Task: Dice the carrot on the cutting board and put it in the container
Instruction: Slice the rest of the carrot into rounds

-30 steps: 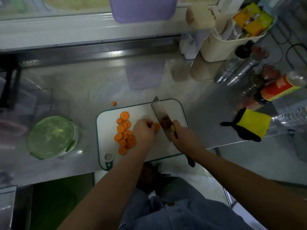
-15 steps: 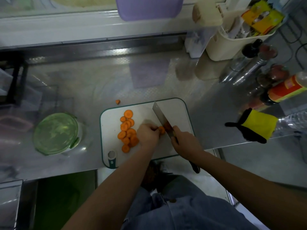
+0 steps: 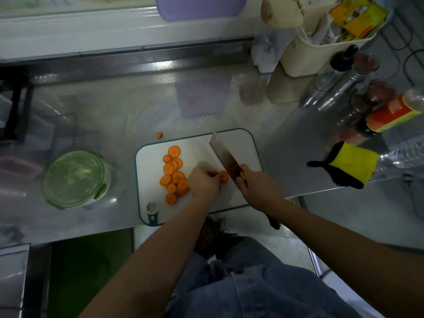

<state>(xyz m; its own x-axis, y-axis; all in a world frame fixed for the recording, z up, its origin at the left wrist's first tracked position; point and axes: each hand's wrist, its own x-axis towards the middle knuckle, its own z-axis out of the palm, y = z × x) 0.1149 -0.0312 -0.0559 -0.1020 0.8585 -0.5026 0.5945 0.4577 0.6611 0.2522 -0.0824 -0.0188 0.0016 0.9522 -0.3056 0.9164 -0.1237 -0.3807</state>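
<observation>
Carrot stub (image 3: 223, 176) on white cutting board (image 3: 243, 143), orange cut face toward the right. Left hand (image 3: 203, 183) directly left of it, fingers curled, fingertips pinching the stub's left end. Right hand (image 3: 257, 187) just right of it, wrapped round the handle of a broad knife (image 3: 223, 154). Blade upright, running away toward the board's far edge, just beside the stub's cut face. Blade-to-carrot contact: cannot tell. Pile of round carrot slices (image 3: 174, 173) on the board's left half, up against the left hand. One stray carrot piece (image 3: 159, 135) off the board on the bench (image 3: 114, 106), near the board's far left corner.

Hidden: most of the stub under the left hand's fingers. Knife handle covered by the right hand, only a dark butt end out past the board's near edge. Blurred reddish reflection on the blade's flat.

Container (image 3: 73, 179), green clip lid on, left of the board on the bench, well apart from both hands. Yellow-and-black mitt (image 3: 351, 165) right of the board at the bench's edge. Beyond it several bottles, one an orange-label bottle (image 3: 394, 113). Cream basket (image 3: 316, 49) of packets at far right. Both forearms across the board's near edge.
</observation>
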